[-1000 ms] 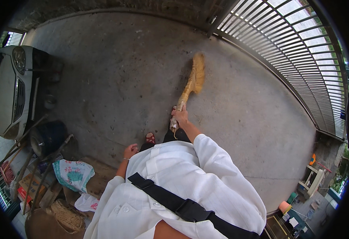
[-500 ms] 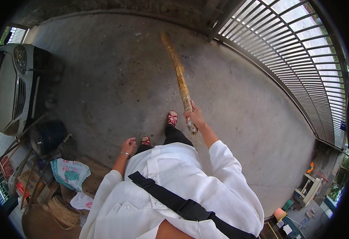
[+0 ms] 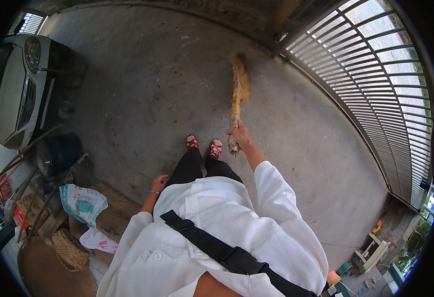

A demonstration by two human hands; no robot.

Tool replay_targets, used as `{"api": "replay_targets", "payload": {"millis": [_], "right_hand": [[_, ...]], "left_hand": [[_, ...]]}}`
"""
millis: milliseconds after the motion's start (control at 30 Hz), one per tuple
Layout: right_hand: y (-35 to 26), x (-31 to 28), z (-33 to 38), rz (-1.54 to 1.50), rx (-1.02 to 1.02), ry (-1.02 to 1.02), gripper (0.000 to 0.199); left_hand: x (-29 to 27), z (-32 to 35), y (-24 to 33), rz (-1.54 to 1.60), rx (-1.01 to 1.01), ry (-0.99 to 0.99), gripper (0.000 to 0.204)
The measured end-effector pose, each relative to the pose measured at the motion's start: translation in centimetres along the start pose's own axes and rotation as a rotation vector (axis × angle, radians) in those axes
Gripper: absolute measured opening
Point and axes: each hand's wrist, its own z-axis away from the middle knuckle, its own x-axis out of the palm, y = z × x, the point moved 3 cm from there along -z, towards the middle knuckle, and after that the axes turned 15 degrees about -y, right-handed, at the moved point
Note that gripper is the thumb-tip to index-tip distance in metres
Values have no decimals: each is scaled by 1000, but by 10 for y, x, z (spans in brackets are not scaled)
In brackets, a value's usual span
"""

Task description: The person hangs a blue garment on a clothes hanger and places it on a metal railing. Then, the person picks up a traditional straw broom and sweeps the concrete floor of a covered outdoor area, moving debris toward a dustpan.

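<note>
My right hand (image 3: 239, 134) is wrapped round the lower end of a long straw broom (image 3: 236, 96). The broom's handle is bound with pale yellow wrapping, and its brown bristles (image 3: 244, 81) fan out at the far end over the concrete floor. The handle's end sticks out below my fist. On the left, my left hand (image 3: 159, 183) hangs beside my hip with its fingers loosely curled and nothing visible in it; a bracelet circles that wrist.
A parked car (image 3: 16, 94) stands at the left, near a dark bucket-like drum (image 3: 58, 154). Cloth bags (image 3: 84, 204) and a woven basket (image 3: 68, 250) lie at the lower left. A barred metal gate (image 3: 370, 89) curves along the right side, with a wooden piece (image 3: 373, 252) below it.
The broom has swung to the right at its far end, and its bristles now show more clearly. My left foot has come forward beside the right one. My left hand's fingers are more curled.
</note>
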Motion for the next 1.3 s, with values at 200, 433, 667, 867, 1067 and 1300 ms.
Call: {"api": "replay_targets", "payload": {"millis": [200, 433, 667, 867, 1067, 1300], "right_hand": [[-113, -8, 47, -239, 88, -217, 79], [-150, -48, -52, -125, 5, 14, 66], [-178, -6, -181, -150, 80, 114, 65], [-233, -22, -158, 112, 164, -147, 83], [-277, -35, -140, 42, 143, -110, 78], [-291, 53, -231, -17, 181, -178, 75]], "left_hand": [[-10, -40, -8, -7, -62, -77, 26], [-84, -114, 87, 42, 226, -48, 25], [-153, -174, 142, 150, 40, -40, 23], [-185, -196, 159, 388, -128, -76, 23], [-196, -214, 171, 445, -124, -7, 24], [-188, -195, 189, 657, -227, 29, 24]]}}
